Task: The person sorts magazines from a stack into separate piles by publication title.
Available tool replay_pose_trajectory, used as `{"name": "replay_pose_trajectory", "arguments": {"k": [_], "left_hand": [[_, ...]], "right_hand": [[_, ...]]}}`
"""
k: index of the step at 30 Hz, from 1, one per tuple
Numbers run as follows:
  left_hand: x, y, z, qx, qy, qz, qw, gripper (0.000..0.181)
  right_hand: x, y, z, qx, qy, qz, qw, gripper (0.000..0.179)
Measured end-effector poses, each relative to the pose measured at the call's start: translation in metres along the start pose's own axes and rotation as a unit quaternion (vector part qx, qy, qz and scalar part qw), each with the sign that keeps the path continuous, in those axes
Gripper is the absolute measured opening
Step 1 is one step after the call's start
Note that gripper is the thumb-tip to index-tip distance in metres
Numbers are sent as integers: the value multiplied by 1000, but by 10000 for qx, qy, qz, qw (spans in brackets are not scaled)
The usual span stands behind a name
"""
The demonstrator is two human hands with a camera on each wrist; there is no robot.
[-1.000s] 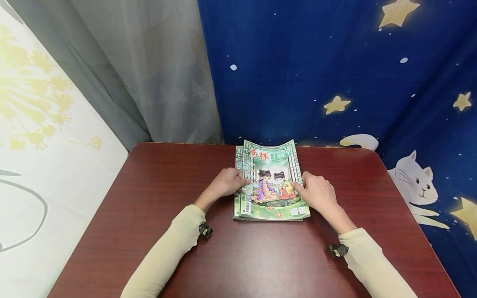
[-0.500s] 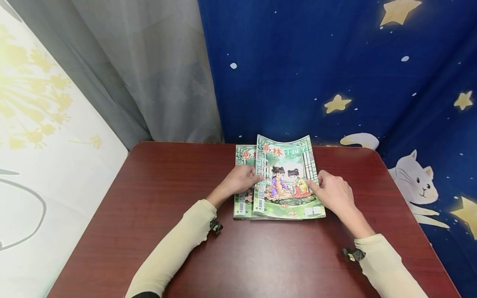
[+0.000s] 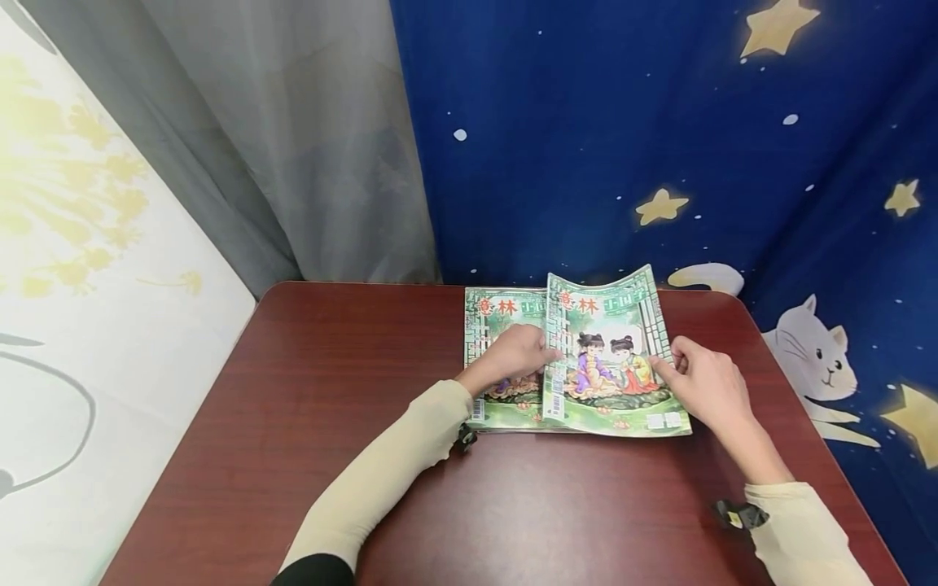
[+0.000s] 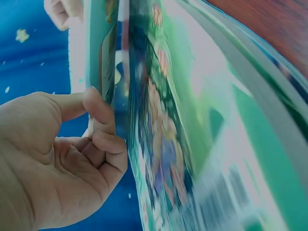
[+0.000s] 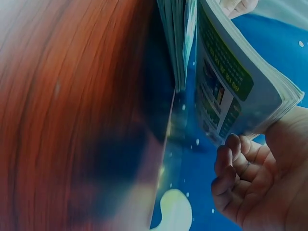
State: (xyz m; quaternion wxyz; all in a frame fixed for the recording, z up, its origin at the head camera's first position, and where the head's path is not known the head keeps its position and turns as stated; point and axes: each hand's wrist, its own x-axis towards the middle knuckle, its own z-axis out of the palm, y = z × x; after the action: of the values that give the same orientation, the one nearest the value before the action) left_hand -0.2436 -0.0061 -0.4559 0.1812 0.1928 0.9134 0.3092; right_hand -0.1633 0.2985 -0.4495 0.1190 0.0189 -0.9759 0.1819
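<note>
Between my two hands is a magazine point(image 3: 611, 358) with a green cover showing two cartoon children in robes. My left hand point(image 3: 516, 354) pinches its left edge, thumb on the cover. On its right edge, my right hand point(image 3: 703, 378) grips with the thumb on top and fingers curled beneath. In the right wrist view the held magazine point(image 5: 226, 82) is raised, its printed back cover showing and its pages bent. Under and to the left lies a stack of magazines point(image 3: 513, 413) with a matching cover, partly hidden by my left hand and the held one.
The dark red wooden table point(image 3: 352, 342) carries the stack near its far edge. Behind hangs a blue curtain point(image 3: 542, 163) with stars and a cat, next to a grey curtain point(image 3: 322, 163). A white patterned panel point(image 3: 88, 366) stands at the left.
Both hands have moved right with the top magazine, sliding it off the stack. More of the matching cover beneath now shows at the left.
</note>
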Motion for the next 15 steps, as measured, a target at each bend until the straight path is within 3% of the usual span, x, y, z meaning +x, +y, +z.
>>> {"name": "replay_pose_trajectory", "arguments": {"k": [6,15], "left_hand": [[15,18,13,836,112,-33,9964,61],[28,54,41,2167,321,263,9753,59]], "right_hand": [[-3,18,-8,-76,118,20,9999,38],[-12,56,-17,-298,-27,97,9995,37]]}}
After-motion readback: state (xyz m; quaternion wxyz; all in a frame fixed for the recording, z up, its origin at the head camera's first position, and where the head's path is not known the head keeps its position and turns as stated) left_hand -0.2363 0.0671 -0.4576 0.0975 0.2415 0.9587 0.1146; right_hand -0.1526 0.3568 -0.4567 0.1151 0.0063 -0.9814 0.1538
